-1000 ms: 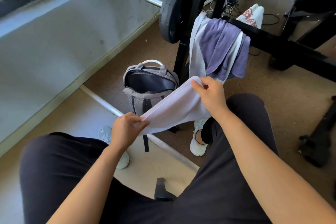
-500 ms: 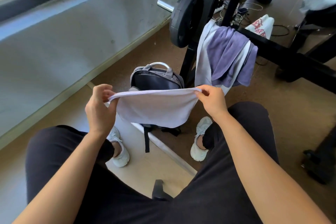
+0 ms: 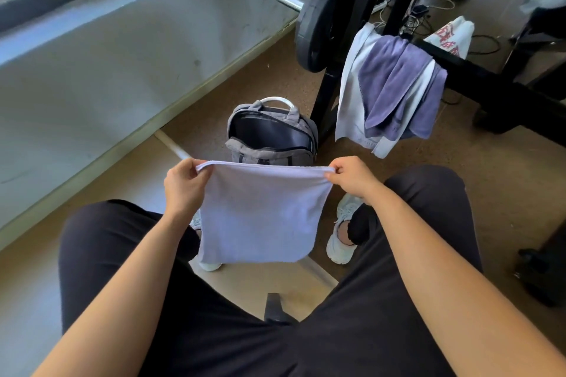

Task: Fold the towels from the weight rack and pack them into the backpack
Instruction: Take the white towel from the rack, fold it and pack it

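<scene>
A pale lilac towel hangs doubled over between my knees, its top edge stretched level. My left hand pinches the top left corner and my right hand pinches the top right corner. Just beyond it a grey backpack stands on the floor with its main compartment unzipped and gaping. On the black weight rack to the right hang a purple towel and a white towel underneath it.
A black weight plate on a steel bar sits behind the backpack. A grey wall runs along the left. My white shoes rest on the brown floor. Cables and a white printed bag lie behind the rack.
My left hand rose from knee height to the level of my right hand. The towel went from a slanted strip to a flat sheet hanging straight down.
</scene>
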{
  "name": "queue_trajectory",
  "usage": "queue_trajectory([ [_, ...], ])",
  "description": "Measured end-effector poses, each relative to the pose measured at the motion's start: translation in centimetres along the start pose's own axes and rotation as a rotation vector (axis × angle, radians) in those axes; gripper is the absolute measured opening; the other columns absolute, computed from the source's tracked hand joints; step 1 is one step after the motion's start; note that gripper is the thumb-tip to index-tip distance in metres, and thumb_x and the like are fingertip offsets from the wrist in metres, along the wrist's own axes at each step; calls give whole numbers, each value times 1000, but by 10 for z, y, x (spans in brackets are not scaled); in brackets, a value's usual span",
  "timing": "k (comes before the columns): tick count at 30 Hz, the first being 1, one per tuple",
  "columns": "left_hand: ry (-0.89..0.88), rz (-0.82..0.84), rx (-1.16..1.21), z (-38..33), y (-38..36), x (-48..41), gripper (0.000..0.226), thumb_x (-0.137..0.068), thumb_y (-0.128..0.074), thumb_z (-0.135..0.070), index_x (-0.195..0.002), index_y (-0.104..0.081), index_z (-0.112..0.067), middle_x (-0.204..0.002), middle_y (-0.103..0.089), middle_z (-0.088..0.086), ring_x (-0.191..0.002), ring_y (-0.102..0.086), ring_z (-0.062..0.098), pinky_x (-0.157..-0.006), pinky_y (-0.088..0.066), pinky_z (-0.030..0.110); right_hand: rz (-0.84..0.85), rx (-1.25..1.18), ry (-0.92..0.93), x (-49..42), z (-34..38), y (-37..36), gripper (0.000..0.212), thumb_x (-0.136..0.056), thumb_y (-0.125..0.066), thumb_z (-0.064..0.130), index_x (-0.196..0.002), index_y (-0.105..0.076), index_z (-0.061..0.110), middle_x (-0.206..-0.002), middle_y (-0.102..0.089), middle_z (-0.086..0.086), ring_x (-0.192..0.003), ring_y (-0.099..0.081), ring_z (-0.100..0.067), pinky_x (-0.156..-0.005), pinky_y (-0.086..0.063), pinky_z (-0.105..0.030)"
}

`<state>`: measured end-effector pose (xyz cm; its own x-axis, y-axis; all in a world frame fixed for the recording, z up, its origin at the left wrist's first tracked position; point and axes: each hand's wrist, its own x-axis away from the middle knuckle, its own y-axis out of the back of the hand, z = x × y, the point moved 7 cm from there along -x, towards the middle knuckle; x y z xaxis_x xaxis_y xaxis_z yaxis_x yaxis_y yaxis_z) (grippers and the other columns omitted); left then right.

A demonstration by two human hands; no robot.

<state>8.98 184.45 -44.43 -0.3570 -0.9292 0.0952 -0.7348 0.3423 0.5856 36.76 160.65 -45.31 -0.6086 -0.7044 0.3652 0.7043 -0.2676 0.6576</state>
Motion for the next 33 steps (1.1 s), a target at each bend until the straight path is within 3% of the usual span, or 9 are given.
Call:
queue_trajectory([
  [3,42,-44,150,3,3,-1,11,-91,-70,-24,-81,-71,-19,-71,-60,-2,-68,-51,13,-68,-42,34,-43,-86,-20,-1,0,3,15,-97,-64,17,-85,-67,10,-69,-53,0,-66,-47,-14,-61,-38,-29],
  [8,58,-14,247,5,1,1,18,-89,-75,-30,-74,-68,-23,-71,-62,3,-68,-55,17,-67,-53,40,-106,-170,-1,1,4,7,24,-97,-63,19,-74,-60,14,-63,-47,0,-60,-42,-14,-59,-35,-28],
  [12,93,26,306,5,-6,4,25,-93,-76,-26,-73,-64,-15,-73,-58,9,-70,-58,21,-60,-57,32,-188,-251,37,2,5,13,30,-97,-64,24,-75,-62,3,-63,-48,-4,-60,-43,-15,-60,-36,-31],
  [16,164,29,316,6,-12,13,33,-91,-76,-31,-71,-61,-11,-66,-58,6,-62,-59,22,-55,-56,32,-346,-266,32,8,7,23,23,-96,-64,29,-79,-66,14,-70,-63,-3,-69,-58,-18,-60,-43,-29],
  [20,242,65,365,-3,-24,31,31,-91,-71,-27,-71,-54,-11,-65,-56,5,-59,-57,22,-47,-49,24,-435,-262,86,23,24,25,21,-94,-67,26,-75,-63,18,-64,-61,1,-62,-55,-11,-54,-37,-22],
  [28,158,405,466,-44,-55,67,26,-96,-70,-17,-75,-61,-6,-63,-60,3,-55,-58,14,-57,-54,25,-228,-363,220,37,56,-12,15,-89,-73,20,-78,-67,13,-65,-63,5,-60,-56,-5,-58,-46,-19],
  [31,116,490,472,-53,-66,78,26,-96,-70,-17,-85,-66,7,-69,-66,13,-60,-64,14,-63,-58,28,-133,-329,295,40,70,-28,10,-88,-75,19,-82,-70,13,-69,-66,4,-66,-61,-13,-65,-52,-30],
  [33,123,525,491,-56,-71,83,23,-95,-72,-17,-84,-67,3,-73,-68,23,-63,-69,18,-66,-60,30,-78,-320,338,43,77,-37,8,-89,-75,18,-85,-72,12,-72,-68,2,-69,-63,-13,-65,-54,-30],
])
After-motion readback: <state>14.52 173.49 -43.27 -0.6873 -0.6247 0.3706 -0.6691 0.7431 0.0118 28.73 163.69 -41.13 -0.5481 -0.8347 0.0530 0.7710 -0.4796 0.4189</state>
